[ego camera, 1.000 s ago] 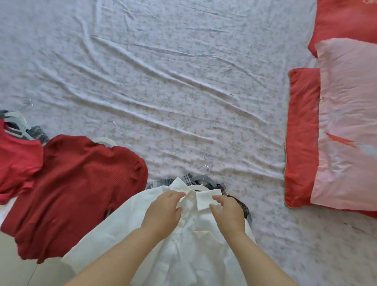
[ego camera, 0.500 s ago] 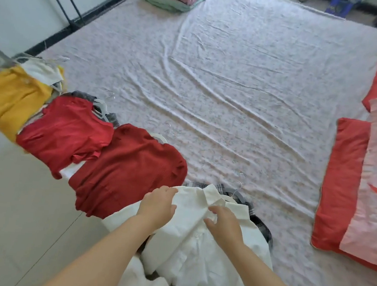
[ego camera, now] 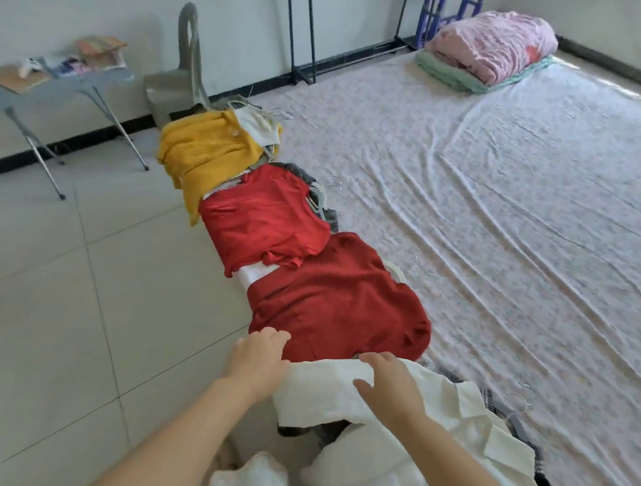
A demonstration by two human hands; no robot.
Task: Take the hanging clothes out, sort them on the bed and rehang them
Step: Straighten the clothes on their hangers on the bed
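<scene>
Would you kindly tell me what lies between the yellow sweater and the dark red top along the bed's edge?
A bright red T-shirt lies between the yellow sweater and the dark red top, as the head view shows.

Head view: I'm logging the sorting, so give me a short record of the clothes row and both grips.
row, far to near: yellow top; red top; dark red top; white shirt
place: bed edge, by the floor
hangers: hooks show beside the tops
left grip: at the white shirt's edge, hold unclear
right grip: laid flat on the white shirt
</scene>
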